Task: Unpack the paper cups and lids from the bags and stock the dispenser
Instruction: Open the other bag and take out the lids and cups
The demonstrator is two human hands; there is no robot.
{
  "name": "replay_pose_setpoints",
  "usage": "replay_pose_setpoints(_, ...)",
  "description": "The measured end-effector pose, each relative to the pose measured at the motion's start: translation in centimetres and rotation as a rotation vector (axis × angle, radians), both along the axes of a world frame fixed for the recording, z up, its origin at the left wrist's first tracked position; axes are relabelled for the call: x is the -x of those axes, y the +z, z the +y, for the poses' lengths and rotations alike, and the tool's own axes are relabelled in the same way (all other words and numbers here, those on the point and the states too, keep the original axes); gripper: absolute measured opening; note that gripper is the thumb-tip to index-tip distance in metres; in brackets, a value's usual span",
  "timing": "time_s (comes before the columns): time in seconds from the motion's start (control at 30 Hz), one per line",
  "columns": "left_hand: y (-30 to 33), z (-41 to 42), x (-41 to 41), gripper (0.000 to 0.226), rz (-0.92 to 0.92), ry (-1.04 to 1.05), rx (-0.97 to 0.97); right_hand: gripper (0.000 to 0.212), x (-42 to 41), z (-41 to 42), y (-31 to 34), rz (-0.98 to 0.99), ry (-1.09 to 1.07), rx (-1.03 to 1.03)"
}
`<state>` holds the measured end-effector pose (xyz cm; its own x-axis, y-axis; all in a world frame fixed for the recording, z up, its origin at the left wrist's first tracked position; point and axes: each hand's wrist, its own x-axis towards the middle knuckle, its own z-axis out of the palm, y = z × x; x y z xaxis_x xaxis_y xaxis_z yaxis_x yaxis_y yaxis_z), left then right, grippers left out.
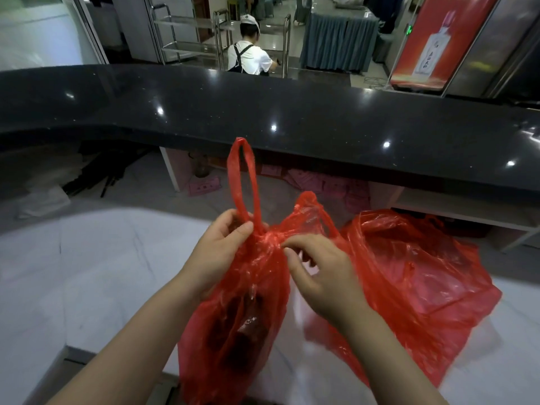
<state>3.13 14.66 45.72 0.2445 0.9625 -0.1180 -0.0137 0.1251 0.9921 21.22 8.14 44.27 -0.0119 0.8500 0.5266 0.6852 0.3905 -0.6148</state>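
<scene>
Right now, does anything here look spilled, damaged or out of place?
Pink papers lie scattered on the floor under the black counter, as if dropped. Both red bags look intact.

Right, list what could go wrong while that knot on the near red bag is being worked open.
1. The left hand grips the neck of the near red bag below its loop handle while the right hand picks at the knot; the thin plastic may tear and spill the contents.
2. The bag sits at the edge of the white counter, so it may slip off.
3. The second red bag lies right beside it and may get dragged.
</scene>
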Motion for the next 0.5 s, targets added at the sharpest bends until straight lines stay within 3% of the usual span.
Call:
replay_pose_setpoints(0.13, -0.1, -0.2, 0.2, 0.04, -0.059, -0.072, 0.085, 0.02, 1.4, 0.7, -0.3, 0.227, -0.097, 0.332)
replay_pose_setpoints(0.23, -0.9, 0.2, 0.6, 0.031, -0.004, -0.109, 0.029, 0.011, 1.6, 1.2, -0.4, 0.339, -0.081, 0.392)
replay_pose_setpoints(0.4, -1.5, 1.0, 1.8, 0.021, 0.331, -0.253, -0.144, 0.018, 1.3, 1.8, -0.3, 0.468, -0.045, 0.428)
replay_pose_setpoints(0.5, -1.6, 1.6, 2.3, 0.015, 0.48, -0.218, -0.25, 0.018, 1.0, 2.1, -0.1, 0.465, -0.043, 0.431)
